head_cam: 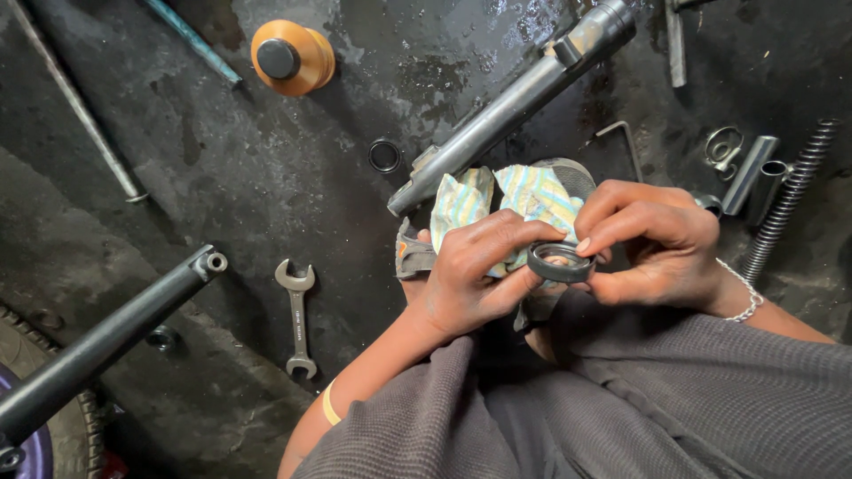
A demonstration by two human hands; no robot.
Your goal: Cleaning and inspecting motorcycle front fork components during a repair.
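A small black rubber ring (pixel 561 263) is held between both hands over my lap. My left hand (pixel 470 275) pinches its left rim with thumb and fingers. From the right, my right hand (pixel 657 244) grips the ring's other side with its fingertips; a thin silver bracelet sits on that wrist. Under the hands lies a striped rag (pixel 497 200) in green, yellow and white on top of a sandal (pixel 417 253).
On the oily dark floor lie a long grey metal tube (pixel 515 102), a double open-ended spanner (pixel 299 319), a small black ring (pixel 384 156), an orange spool (pixel 291 58), a coil spring (pixel 790 200), short metal sleeves (pixel 750 173) and a thin rod (pixel 80 111). A black fork leg (pixel 106 341) crosses the lower left beside a tyre.
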